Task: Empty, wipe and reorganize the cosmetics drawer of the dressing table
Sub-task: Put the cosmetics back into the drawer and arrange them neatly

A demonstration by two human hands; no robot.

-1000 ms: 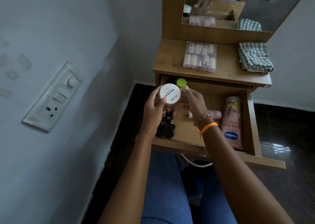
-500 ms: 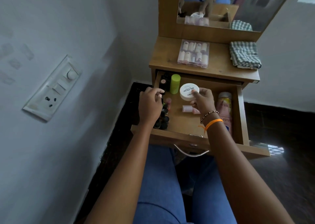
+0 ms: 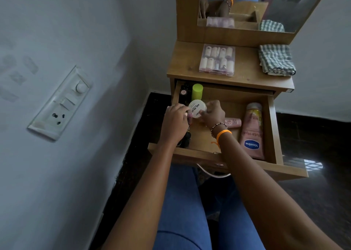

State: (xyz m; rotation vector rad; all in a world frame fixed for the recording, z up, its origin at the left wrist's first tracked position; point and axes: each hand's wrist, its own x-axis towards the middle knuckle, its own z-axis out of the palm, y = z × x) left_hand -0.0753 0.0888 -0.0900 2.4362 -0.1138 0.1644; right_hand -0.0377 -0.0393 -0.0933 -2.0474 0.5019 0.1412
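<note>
Drawer [image 3: 273, 128] open, mostly still stocked: Vaseline tube [image 3: 252, 131], green bottle [image 3: 197, 92], dark bottles at left.

Nail-polish remover jar [image 3: 196, 109] gripped by right hand [image 3: 211, 114] over drawer.

Left hand [image 3: 175, 121] curled; grip cannot be told.

Nail box [image 3: 217, 60] and cloth [image 3: 276, 60] on worktop [image 3: 182, 67].

Emptying judged early; wiping and reorganizing left.

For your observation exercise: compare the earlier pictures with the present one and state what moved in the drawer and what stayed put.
The white jar, first raised in both hands, came down into the drawer; the right hand grips it at the left, by the green tube. The left hand let go and went to the small bottles at the drawer's left. The Vaseline tube, nail box and checked cloth stayed.
</note>
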